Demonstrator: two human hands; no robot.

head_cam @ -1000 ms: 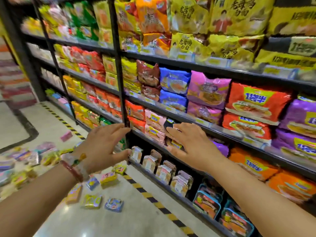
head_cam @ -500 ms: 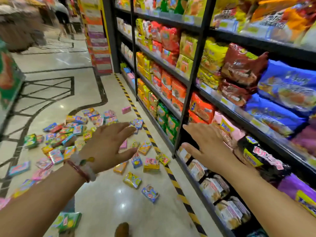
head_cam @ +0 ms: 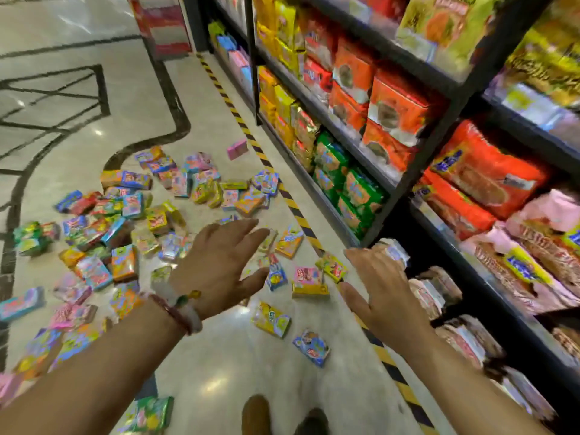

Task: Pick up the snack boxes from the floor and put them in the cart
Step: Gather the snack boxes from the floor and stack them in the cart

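Left hand (head_cam: 219, 265) and right hand (head_cam: 383, 287) both spread open, holding nothing, above snack boxes (head_cam: 150, 215) scattered on floor (head_cam: 238, 365); shelf (head_cam: 417, 171) at right.

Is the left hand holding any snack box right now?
No, empty: the left hand hovers above the snack boxes with fingers spread, nothing in its grip.

Glossy pale marble floor (head_cam: 131, 89) with dark inlaid lines toward 10 o'clock, yellow-and-black hazard tape (head_cam: 238, 117) running from 12 to 5 o'clock, black metal shelving (head_cam: 417, 171) packed with bright packets at 2 o'clock, ceiling-light glints on the floor
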